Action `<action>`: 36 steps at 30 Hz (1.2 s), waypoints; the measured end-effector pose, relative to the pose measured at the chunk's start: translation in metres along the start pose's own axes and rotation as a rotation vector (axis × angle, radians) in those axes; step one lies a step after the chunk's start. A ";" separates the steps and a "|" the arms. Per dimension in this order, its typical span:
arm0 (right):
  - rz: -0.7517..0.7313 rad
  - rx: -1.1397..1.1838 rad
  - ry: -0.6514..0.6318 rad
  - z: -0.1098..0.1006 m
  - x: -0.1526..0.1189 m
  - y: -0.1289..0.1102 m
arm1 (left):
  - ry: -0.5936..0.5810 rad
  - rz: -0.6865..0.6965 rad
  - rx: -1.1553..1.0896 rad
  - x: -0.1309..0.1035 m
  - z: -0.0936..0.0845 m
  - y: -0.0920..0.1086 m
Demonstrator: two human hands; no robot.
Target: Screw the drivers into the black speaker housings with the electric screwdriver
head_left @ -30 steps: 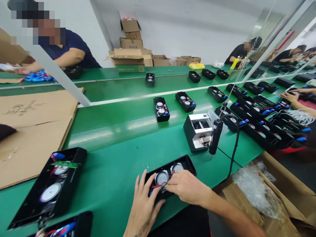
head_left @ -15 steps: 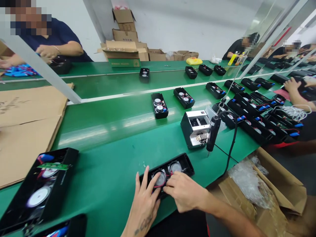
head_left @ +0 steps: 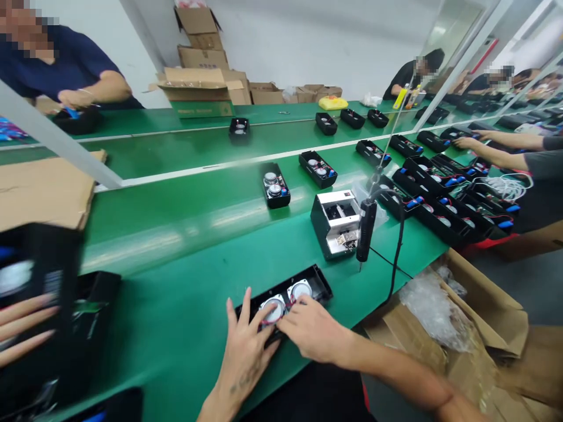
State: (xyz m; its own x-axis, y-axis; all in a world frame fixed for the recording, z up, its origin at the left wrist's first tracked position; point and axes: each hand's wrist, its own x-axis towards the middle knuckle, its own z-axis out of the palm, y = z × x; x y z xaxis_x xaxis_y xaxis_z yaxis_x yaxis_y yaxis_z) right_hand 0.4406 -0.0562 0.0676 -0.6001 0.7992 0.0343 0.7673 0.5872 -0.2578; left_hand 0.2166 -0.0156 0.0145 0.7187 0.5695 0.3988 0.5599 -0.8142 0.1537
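Observation:
A long black speaker case lies open on the green bench in front of me, with two round silver speaker drivers and red wires inside. Over its left end rests my left hand, fingers spread, some reaching into the case beside the left driver. My right hand is closed, its fingertips pinched low between the drivers near the red wires. What sits in that pinch is hidden. Behind the case stands a black and silver machine, and a black electric screwdriver hangs beside it.
Another person's hand holds a black case at left. More cases lie along the belt, with several stacked at right. A cardboard box with plastic wrap stands below the bench's right edge. Co-workers sit across and at right.
Another person's hand with a black case has come in at left. My view has shifted slightly right. My hands stay on the same case, and the drivers look brighter.

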 end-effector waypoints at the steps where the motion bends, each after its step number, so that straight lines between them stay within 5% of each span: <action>1: 0.006 0.014 -0.025 -0.007 0.007 0.005 | -0.040 -0.028 -0.050 0.006 -0.001 -0.006; 9: 0.101 0.206 -0.295 -0.060 0.063 0.031 | -0.377 -0.265 -0.417 0.053 -0.021 -0.048; 19: 0.027 0.158 -0.117 -0.024 0.056 0.032 | -0.405 -0.220 -0.469 0.058 -0.023 -0.052; 25: -0.027 0.140 -0.106 -0.026 0.044 0.024 | -0.370 -0.176 -0.438 0.056 -0.026 -0.049; 27: -0.050 0.227 0.062 -0.031 0.028 0.026 | -0.343 -0.155 -0.419 0.052 -0.026 -0.044; 29: 0.045 0.293 0.434 -0.036 0.008 0.039 | -0.293 -0.123 -0.378 0.044 -0.023 -0.036; 32: 0.509 0.134 1.100 -0.041 -0.024 0.078 | -0.140 -0.054 -0.222 0.026 -0.013 -0.020; 34: 0.802 -0.003 1.245 -0.043 -0.040 0.112 | -0.047 -0.018 -0.117 0.014 -0.006 -0.012; 36: 0.927 0.014 1.155 -0.044 -0.051 0.142 | -0.021 0.015 -0.064 0.006 -0.002 -0.008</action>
State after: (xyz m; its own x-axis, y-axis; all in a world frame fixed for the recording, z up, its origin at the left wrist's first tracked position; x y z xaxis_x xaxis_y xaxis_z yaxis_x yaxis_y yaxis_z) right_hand 0.5902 -0.0080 0.0722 0.6042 0.5408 0.5853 0.7610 -0.1738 -0.6250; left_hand 0.2158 -0.0059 0.0175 0.7359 0.5589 0.3822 0.5218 -0.8278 0.2058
